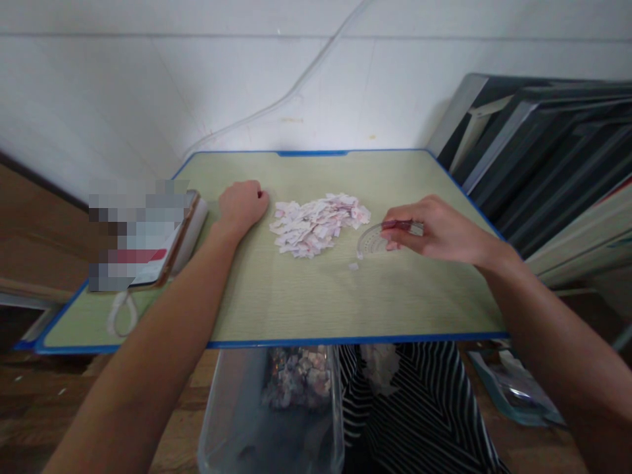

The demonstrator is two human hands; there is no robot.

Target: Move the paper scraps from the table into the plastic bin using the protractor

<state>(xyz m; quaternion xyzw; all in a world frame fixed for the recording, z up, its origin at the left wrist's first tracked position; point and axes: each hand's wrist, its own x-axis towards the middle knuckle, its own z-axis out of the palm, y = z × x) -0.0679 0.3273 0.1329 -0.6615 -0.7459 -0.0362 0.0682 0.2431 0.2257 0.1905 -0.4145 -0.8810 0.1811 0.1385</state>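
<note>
I read this as scrap-sorting: right hand (434, 227) pinching a clear protractor (370, 241) just right of the paper-scrap pile (316, 225), left hand (243, 205) curled, can't tell if empty; next likely needs steady edge control by the stray scrap (353, 266)

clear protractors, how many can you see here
1: a clear plastic semicircular protractor, held in the right hand, just right of the heap of pale paper scraps on the pale green table. Others could be hidden under the scraps.
</note>
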